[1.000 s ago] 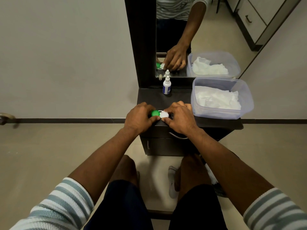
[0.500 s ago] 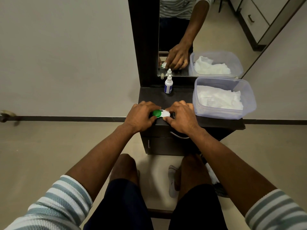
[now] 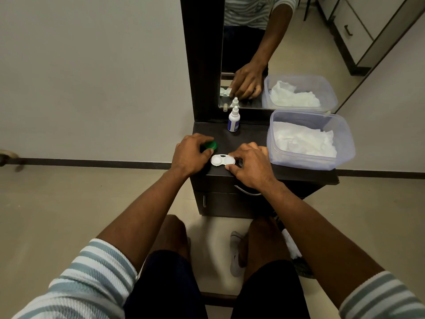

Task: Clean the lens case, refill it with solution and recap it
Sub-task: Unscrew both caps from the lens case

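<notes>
A white lens case (image 3: pixel 222 160) lies near the front edge of the dark dresser top (image 3: pixel 250 137), both wells showing white. My right hand (image 3: pixel 249 165) pinches its right end between thumb and fingers. My left hand (image 3: pixel 190 153) grips a green cap (image 3: pixel 211 145), lifted off and held just left of and behind the case. A small white solution bottle (image 3: pixel 234 120) with a blue label stands upright at the back, by the mirror.
A clear plastic tub (image 3: pixel 342 143) with white tissue inside fills the right side of the dresser top. A tall mirror (image 3: pixel 264 54) rises behind and reflects my hand and the tub. Drawers with a metal handle (image 3: pixel 247 192) sit below the top.
My left hand has taken the green cap off the case's left well and moved it left and back. The right hand stays on the case.
</notes>
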